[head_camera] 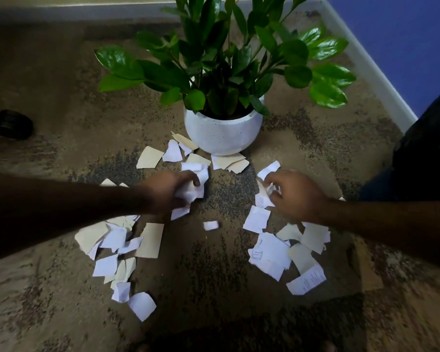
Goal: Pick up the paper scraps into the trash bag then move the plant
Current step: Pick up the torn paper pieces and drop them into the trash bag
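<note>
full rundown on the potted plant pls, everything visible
The plant stands upright on the carpet near the corner, behind the scraps. Its glossy, dark green oval leaves on upright stems spread wider than its pot, which is round, white, faintly speckled and matte, perhaps ceramic. Several paper scraps, cream and white, lie against the pot's front base. Neither hand touches it.

Two bare forearms are seen, one from each side, with no sleeves, watches or rings visible on them. The left hand (167, 191) and the right hand (296, 196) are uncovered, without gloves. The fingers (273, 185) are slightly blurred.
</note>
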Action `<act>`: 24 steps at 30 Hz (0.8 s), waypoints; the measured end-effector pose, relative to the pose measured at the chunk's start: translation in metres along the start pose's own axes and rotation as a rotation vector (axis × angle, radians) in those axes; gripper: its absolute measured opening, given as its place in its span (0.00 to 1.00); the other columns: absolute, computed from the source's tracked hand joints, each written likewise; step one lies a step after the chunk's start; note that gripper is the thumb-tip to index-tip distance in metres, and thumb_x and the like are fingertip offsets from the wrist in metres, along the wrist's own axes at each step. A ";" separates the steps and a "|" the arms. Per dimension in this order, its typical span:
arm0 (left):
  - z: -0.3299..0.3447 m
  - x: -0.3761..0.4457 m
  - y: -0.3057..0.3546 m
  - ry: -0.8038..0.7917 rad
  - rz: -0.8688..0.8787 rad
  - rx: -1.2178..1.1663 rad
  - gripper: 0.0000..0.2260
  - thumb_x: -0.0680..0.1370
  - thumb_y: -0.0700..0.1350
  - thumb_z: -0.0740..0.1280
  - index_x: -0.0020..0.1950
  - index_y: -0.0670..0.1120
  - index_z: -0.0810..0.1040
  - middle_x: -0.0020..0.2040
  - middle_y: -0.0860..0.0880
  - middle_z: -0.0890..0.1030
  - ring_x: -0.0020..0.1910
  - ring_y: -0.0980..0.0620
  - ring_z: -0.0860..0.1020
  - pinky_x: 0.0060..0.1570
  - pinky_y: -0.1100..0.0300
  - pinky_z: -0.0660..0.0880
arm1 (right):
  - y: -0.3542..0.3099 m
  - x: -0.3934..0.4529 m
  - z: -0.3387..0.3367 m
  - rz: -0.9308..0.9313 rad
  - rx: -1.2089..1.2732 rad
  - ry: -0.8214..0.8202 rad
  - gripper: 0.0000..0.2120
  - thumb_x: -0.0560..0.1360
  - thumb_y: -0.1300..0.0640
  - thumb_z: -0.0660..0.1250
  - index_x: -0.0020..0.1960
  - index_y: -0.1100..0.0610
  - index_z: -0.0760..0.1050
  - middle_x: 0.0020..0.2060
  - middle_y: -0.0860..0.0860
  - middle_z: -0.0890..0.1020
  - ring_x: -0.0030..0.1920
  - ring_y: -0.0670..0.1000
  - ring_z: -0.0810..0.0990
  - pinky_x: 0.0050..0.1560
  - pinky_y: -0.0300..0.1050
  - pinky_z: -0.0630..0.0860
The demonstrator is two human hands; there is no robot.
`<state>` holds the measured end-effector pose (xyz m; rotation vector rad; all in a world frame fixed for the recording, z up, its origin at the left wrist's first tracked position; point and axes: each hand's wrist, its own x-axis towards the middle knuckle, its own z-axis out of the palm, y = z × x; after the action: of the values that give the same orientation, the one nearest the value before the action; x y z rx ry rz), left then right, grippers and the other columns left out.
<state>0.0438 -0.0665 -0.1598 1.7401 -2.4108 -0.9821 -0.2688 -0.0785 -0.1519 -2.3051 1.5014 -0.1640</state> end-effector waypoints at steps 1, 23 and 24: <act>-0.001 0.006 0.000 0.008 -0.045 0.006 0.26 0.70 0.44 0.75 0.64 0.55 0.70 0.54 0.50 0.76 0.50 0.50 0.75 0.47 0.57 0.71 | 0.005 0.004 -0.002 0.052 -0.023 -0.012 0.13 0.73 0.56 0.64 0.54 0.61 0.79 0.48 0.58 0.82 0.49 0.58 0.79 0.55 0.51 0.74; 0.004 0.030 0.003 -0.074 -0.137 0.304 0.33 0.70 0.47 0.75 0.72 0.54 0.66 0.67 0.45 0.70 0.62 0.44 0.73 0.51 0.56 0.72 | -0.027 -0.025 0.046 -0.216 -0.384 -0.511 0.31 0.75 0.46 0.67 0.74 0.47 0.58 0.73 0.59 0.60 0.70 0.60 0.60 0.69 0.56 0.64; 0.005 0.030 0.004 -0.068 -0.139 0.293 0.32 0.69 0.46 0.76 0.70 0.54 0.68 0.65 0.45 0.71 0.60 0.45 0.73 0.48 0.58 0.70 | -0.027 -0.024 0.045 -0.222 -0.365 -0.531 0.30 0.75 0.48 0.67 0.73 0.48 0.60 0.72 0.59 0.61 0.70 0.59 0.61 0.69 0.54 0.64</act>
<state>0.0273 -0.0893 -0.1723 2.0208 -2.6193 -0.7387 -0.2418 -0.0363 -0.1801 -2.5097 1.0676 0.6648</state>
